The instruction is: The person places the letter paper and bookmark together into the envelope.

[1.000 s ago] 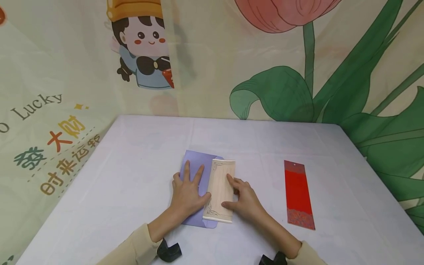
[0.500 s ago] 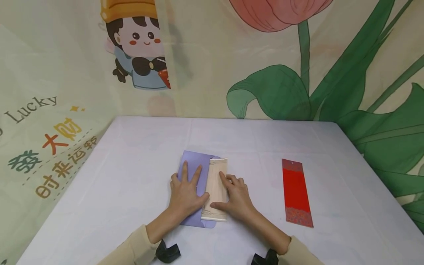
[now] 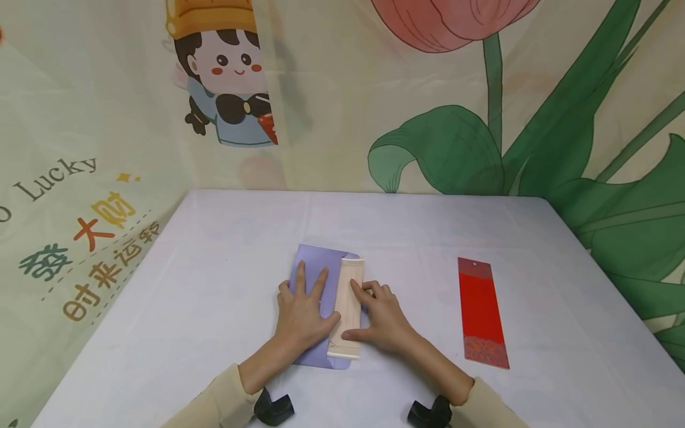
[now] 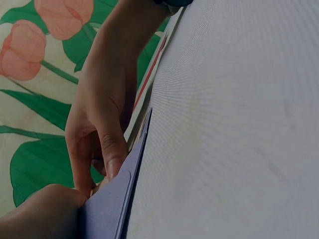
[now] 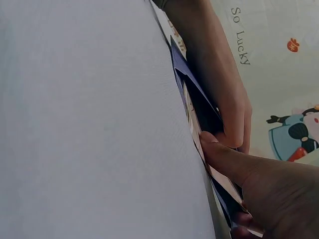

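In the head view a purple envelope (image 3: pixel 317 257) lies on the white table, and a cream card (image 3: pixel 349 303) with thin border ornament sits partly inside its right-hand mouth. My left hand (image 3: pixel 301 315) rests on the envelope with fingers spread, its thumb reaching the mouth beside the card. From the right, my right hand (image 3: pixel 384 318) holds the card's exposed side, thumb and index fingertip on its face, the other fingers bent at its edge. The right wrist view shows the right thumb (image 5: pixel 219 147) on the card beside the envelope's opening (image 5: pixel 192 82); the card's inserted part is hidden.
A red bookmark-like strip (image 3: pixel 483 315) with a small hole at its top lies to the right of the hands. Black wrist straps (image 3: pixel 274 409) show at both sleeves. A printed curtain (image 3: pixel 326 119) hangs behind the table's far edge.
The card has slid left into the envelope, so a narrower strip of it shows. My right hand has moved left with it, while my left hand stays spread on the envelope.
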Demonstrator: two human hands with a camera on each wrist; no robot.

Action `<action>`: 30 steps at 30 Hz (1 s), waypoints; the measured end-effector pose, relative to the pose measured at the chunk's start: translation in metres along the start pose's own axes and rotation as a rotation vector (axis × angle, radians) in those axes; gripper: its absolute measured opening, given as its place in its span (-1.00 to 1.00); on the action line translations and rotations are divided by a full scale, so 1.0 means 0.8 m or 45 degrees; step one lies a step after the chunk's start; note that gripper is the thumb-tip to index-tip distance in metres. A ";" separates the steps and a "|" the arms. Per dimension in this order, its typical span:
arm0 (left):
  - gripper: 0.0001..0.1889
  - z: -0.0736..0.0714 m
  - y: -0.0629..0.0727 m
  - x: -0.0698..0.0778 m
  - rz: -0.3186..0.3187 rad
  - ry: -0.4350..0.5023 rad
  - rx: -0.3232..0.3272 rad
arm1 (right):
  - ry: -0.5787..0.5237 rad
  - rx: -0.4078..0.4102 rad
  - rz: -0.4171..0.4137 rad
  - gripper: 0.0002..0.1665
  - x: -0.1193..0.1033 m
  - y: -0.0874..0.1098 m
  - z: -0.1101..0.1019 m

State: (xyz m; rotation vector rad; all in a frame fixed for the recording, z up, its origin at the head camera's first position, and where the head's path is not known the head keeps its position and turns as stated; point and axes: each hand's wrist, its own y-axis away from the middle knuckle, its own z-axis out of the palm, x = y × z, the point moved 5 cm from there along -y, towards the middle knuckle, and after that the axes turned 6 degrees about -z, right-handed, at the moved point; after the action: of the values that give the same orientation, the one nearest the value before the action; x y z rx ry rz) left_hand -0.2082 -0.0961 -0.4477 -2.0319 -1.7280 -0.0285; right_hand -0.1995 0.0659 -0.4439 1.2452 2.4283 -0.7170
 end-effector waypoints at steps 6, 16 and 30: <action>-0.15 0.000 0.000 0.001 0.012 -0.001 0.011 | 0.011 -0.045 -0.003 0.20 -0.001 -0.003 -0.001; -0.15 0.000 0.000 0.000 0.013 -0.019 0.008 | 0.065 -0.073 -0.060 0.19 -0.005 -0.007 0.004; -0.14 -0.002 0.000 -0.002 0.002 -0.008 -0.003 | -0.018 -0.211 -0.160 0.10 0.006 -0.001 -0.002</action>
State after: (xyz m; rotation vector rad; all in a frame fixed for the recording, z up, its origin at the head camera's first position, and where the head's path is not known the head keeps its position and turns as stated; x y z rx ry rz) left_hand -0.2085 -0.0977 -0.4468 -2.0371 -1.7311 -0.0236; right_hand -0.2031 0.0700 -0.4448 1.0289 2.5136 -0.5420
